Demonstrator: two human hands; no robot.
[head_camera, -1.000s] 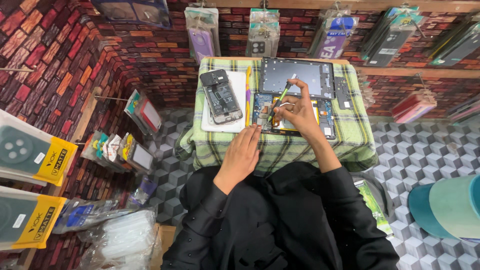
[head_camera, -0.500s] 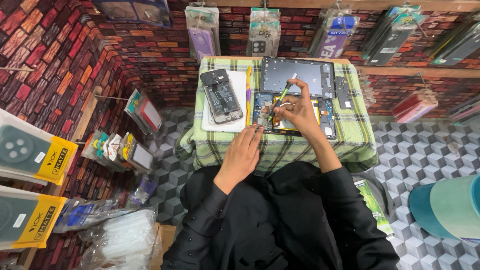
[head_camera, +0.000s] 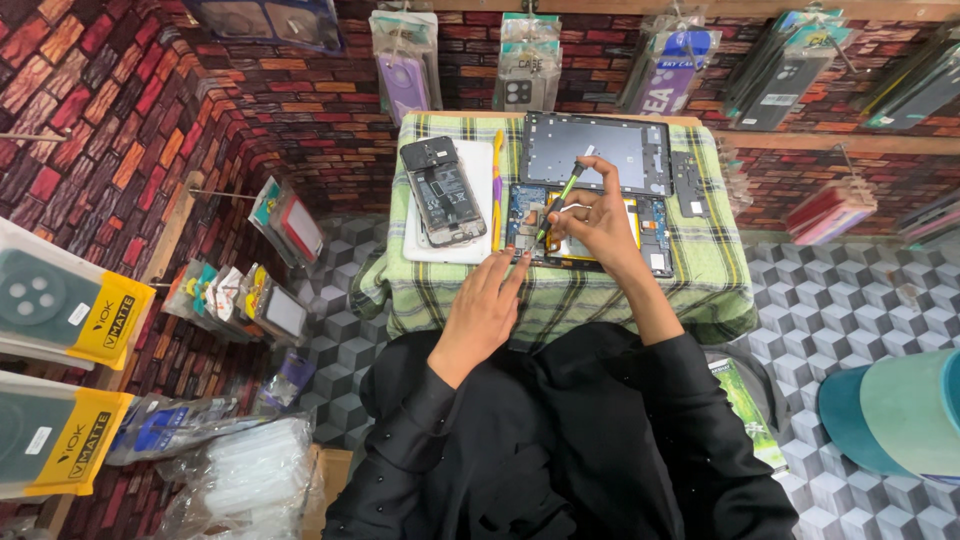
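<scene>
Hiding the opened tablet's (head_camera: 655, 228) middle, right hand (head_camera: 598, 215) gripping screwdriver (head_camera: 560, 200).

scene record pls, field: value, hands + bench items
surface: small table under a green plaid cloth
right hand: holds a green-handled screwdriver, tip down on the opened device
left hand: flat on the cloth, fingertips at the device's near left corner
dark back panel: lies behind the device
opened phone: on a white tray, left of the device
yellow pry tool: between tray and device
</scene>
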